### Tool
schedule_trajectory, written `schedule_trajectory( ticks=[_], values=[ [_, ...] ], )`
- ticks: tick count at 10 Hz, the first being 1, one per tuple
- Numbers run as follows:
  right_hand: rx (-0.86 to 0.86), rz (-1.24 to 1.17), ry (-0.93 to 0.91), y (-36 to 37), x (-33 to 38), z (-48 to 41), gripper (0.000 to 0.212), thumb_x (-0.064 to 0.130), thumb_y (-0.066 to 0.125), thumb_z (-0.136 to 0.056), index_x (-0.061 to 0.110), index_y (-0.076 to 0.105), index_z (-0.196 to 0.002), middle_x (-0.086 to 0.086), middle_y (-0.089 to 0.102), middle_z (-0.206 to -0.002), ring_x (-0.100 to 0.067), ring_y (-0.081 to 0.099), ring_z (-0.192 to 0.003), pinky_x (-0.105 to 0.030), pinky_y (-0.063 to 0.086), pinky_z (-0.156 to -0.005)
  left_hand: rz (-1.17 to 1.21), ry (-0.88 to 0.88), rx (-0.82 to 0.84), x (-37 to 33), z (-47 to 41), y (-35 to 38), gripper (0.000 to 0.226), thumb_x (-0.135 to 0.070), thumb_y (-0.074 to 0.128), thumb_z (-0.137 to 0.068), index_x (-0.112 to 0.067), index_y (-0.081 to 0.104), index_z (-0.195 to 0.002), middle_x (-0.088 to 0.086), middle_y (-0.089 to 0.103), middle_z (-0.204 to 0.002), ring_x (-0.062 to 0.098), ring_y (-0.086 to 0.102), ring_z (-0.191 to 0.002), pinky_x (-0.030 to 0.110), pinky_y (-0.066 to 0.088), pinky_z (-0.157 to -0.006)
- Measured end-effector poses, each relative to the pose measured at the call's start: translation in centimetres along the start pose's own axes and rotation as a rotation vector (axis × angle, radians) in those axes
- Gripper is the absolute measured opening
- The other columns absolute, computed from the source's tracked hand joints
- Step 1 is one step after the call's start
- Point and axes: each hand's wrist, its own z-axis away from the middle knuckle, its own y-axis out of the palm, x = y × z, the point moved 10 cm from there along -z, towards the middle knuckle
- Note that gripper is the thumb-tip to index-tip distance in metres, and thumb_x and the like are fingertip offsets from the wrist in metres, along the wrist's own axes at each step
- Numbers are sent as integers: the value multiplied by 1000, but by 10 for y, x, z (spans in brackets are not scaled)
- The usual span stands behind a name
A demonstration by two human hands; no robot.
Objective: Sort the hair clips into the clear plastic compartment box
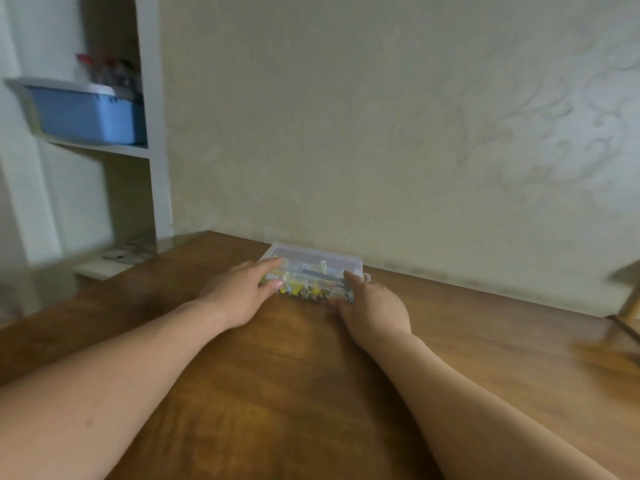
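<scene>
A clear plastic compartment box (322,259) lies closed on the wooden table (294,358), close to the wall. Through its lid I see several hair clips (304,289), yellow, white and dark, too blurred to tell apart by compartment. My left hand (239,292) grips the box's left end, thumb at the front edge and fingers on the lid. My right hand (372,306) grips the right end, with the thumb lying on the lid near the latch. Both arms stretch far forward over the table.
A beige patterned wall stands right behind the box. A white shelf unit (152,133) at the left holds a blue bin (86,114) and some bottles. A wooden frame piece (628,306) sits at the table's right edge.
</scene>
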Motion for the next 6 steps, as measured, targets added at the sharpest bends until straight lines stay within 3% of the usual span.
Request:
schedule_trajectory(
  ticks=[3, 4, 5, 6],
  values=[
    [-39, -41, -9, 37, 42, -74, 68, 67, 50, -101, 37, 38, -161, -6, 59, -148, -32, 53, -137, -44, 48, -108, -7, -118, 15, 72, -60, -7, 56, -61, 35, -110, -50, 26, -164, 2, 33, -172, 31, 38, -155, 51, 39, -121],
    [-41, -3, 2, 45, 43, -78, 71, 71, 46, -100, 39, 33, -162, -5, 60, -148, -32, 52, -138, -47, 46, -109, -33, -128, 49, 74, -63, -3, 60, -62, 30, -110, -51, 13, -166, -1, 27, -176, 30, 32, -159, 52, 36, -123],
    [-30, -17, 38, 39, 40, -71, 86, 79, 43, -96, 38, 15, -166, -6, 59, -148, -33, 52, -138, -50, 43, -109, -10, -163, 20, 71, -59, -8, 73, -67, 33, -107, -56, -15, -163, -4, 9, -180, 30, 22, -163, 58, 30, -126],
    [-29, -114, 105, 33, 32, -48, 104, 81, 46, -92, 28, -1, -168, -8, 53, -154, -33, 50, -141, -52, 41, -111, 32, -210, -90, 68, -43, -21, 84, -69, 35, -106, -53, -27, -160, -1, -5, -180, 32, 11, -165, 61, 20, -130]
  ],
)
